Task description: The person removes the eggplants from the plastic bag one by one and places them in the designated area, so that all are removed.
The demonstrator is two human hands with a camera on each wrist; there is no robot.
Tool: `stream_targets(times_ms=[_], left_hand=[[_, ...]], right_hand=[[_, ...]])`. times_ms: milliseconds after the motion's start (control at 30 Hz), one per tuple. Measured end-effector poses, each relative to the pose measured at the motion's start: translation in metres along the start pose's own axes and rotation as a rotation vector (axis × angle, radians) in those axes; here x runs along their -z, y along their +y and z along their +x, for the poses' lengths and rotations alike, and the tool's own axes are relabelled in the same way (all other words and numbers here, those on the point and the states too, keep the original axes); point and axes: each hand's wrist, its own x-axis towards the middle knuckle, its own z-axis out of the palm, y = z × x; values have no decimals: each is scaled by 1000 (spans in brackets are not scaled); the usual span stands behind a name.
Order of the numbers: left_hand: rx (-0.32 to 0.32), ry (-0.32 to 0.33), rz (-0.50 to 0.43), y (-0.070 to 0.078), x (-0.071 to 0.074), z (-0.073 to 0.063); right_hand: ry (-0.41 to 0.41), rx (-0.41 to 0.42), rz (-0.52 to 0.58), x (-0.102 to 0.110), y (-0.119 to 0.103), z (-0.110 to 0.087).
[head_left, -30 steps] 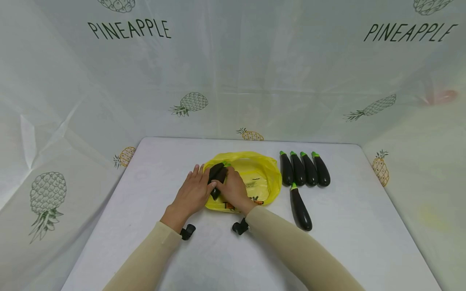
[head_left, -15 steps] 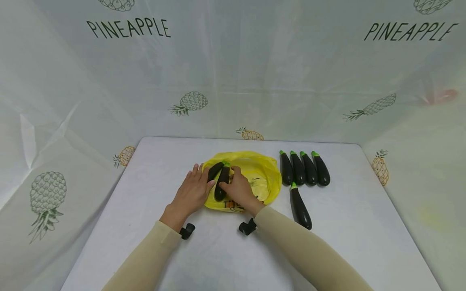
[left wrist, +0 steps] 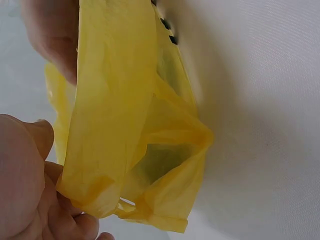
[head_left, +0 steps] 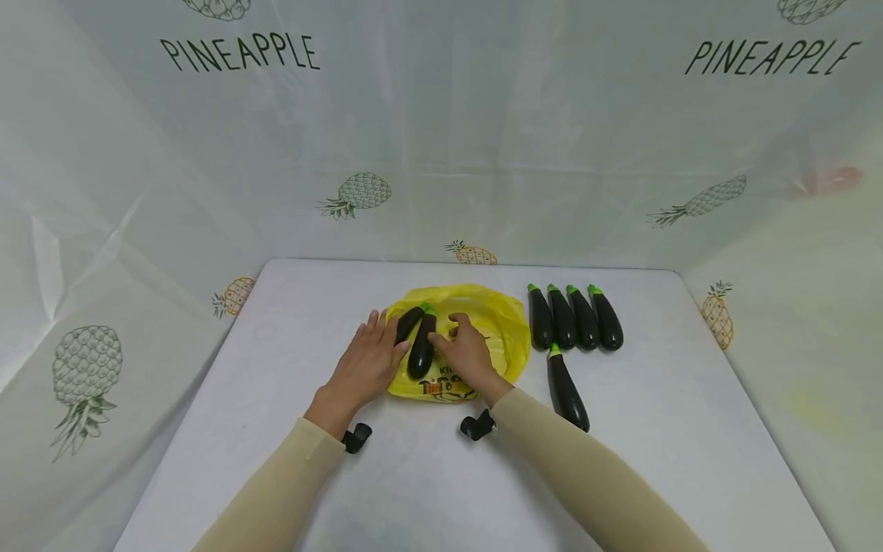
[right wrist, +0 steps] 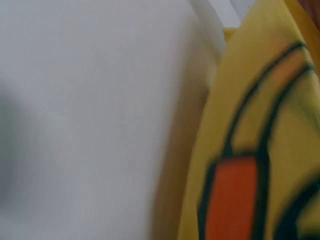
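Note:
A yellow plastic bag (head_left: 513,322) lies mouth-up on the table, its rim spread wide. Two dark eggplants lie inside at its left: one eggplant (head_left: 421,349) shows nearly whole, the other eggplant (head_left: 408,324) is partly covered by the left hand. My left hand (head_left: 366,356) holds the bag's left rim; the left wrist view has its fingers (left wrist: 75,225) bent at the yellow plastic. Over the bag's middle, just right of the nearer eggplant, my right hand (head_left: 469,356) has loosely bent fingers and nothing between them. The right wrist view shows mainly the bag's printed side (right wrist: 250,150).
Right of the bag, several eggplants (head_left: 585,318) stand in a row, green stems to the back. One more eggplant (head_left: 567,391) lies in front of them, beside the right sleeve (head_left: 586,468). A pineapple-print sheet (head_left: 441,138) hangs behind the white table (head_left: 310,307).
My right hand has let go of an eggplant inside the bag and moved slightly right. That eggplant now lies beside the other one. The left hand has stayed at the rim.

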Motion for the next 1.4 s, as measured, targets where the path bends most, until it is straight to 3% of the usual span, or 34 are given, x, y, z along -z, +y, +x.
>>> stream_targets(times_ms=[267,400,533,833,967,1267,1400], left_hand=[[-21,2,-4,1,1,-1],[-30,7,-3,0,1,-2],[-29,13,-7,-1,0,-1],[-2,7,2,-3,0,1],[4,10,-11,-3,2,2],[19,11,-27,-6,1,4],[20,9,-36,-5,1,4]], right_hand=[[50,58,-50,-26,-13,7],[61,47,-121,-32,-16,8],[43,49,-124,-30,-15,8],[-91,25,-10,-6,-13,2],[-125,71,-32,7,-13,-2],[-101,228,-142,31,-6,-11],[-72,252,-132,39,-4,-15]])
